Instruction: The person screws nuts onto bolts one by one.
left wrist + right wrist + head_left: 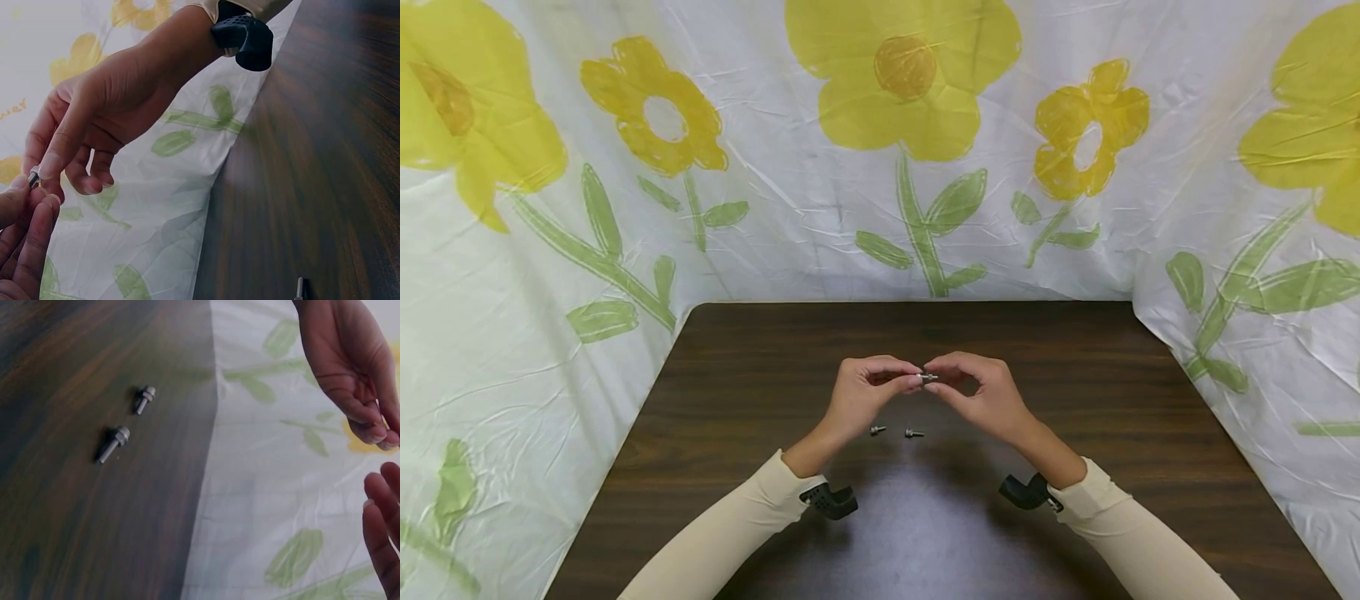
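A small silver bolt (929, 377) is held up over the table between both hands. My left hand (867, 390) pinches one end between thumb and forefinger. From the other side, my right hand (988, 396) has thumb and forefinger around the bolt's other end. The left wrist view shows the bolt (34, 177) partly covered by fingertips, with a bright wider piece near the right thumb. Two more bolts, a left one (877, 430) and a right one (914, 433), lie on the table below the hands. Each has a thicker head end, as the right wrist view shows.
The dark wooden table (760, 517) has a white cloth with yellow flowers (775, 250) hanging behind it and at both sides. Black wrist devices sit on the left wrist (831, 500) and the right wrist (1026, 492).
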A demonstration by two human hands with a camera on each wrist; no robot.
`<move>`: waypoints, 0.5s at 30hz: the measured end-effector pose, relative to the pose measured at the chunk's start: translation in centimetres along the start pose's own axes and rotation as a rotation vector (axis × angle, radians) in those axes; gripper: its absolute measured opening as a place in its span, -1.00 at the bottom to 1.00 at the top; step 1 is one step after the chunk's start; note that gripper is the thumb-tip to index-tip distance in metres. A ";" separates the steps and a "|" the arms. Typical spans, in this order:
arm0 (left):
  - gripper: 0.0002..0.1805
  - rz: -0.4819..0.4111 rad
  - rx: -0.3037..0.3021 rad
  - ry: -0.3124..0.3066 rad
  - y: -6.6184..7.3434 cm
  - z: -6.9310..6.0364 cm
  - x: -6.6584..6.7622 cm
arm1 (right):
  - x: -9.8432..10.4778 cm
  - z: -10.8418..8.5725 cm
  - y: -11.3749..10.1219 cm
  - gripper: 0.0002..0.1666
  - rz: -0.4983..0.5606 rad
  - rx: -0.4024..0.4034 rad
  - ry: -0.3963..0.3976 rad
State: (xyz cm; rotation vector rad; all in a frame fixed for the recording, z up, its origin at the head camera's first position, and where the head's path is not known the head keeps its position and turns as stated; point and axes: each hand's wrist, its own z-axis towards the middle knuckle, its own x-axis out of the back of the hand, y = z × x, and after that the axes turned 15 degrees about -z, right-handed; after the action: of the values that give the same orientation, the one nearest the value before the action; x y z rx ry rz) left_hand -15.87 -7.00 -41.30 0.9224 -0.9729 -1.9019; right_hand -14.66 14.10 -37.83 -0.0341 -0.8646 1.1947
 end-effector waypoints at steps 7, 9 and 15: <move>-0.91 0.004 0.004 -0.002 0.1 0.0 0.0 | -0.9 -0.7 2.0 -0.64 0.009 0.026 0.020; -0.91 0.016 0.001 0.001 0.0 0.0 0.0 | -1.2 -1.0 2.6 -0.64 0.011 0.012 0.005; -0.91 0.015 -0.003 0.004 0.1 -0.1 -0.3 | -1.2 -1.4 3.3 -0.71 0.027 -0.002 -0.034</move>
State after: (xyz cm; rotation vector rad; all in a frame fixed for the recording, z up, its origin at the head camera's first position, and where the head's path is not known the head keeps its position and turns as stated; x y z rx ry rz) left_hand -15.62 -6.83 -41.23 0.9141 -0.9718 -1.8879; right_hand -16.54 15.01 -40.97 -0.0272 -0.8982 1.2226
